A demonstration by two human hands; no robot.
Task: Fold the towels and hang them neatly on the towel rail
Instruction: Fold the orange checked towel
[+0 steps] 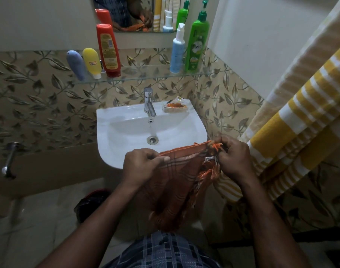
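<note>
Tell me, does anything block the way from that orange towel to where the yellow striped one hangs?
Nothing visible does. The left hand and right hand grip the orange towel, and the yellow striped towel hangs right beside it. The rail itself cannot be seen.

We see an orange towel [175, 182] crossed by thin dark check lines, its fringe orange and white. At three o'clock a striped towel [293, 120] shows yellow and white bands. The sink [126, 130] is white. Wall tiles [39, 105] at nine o'clock are beige with brown leaves. At twelve o'clock we count a red bottle [108, 51], a yellow bottle [91, 61], a grey-blue bottle [75, 64], a pale blue bottle [177, 53] and a green bottle [197, 45].
</note>
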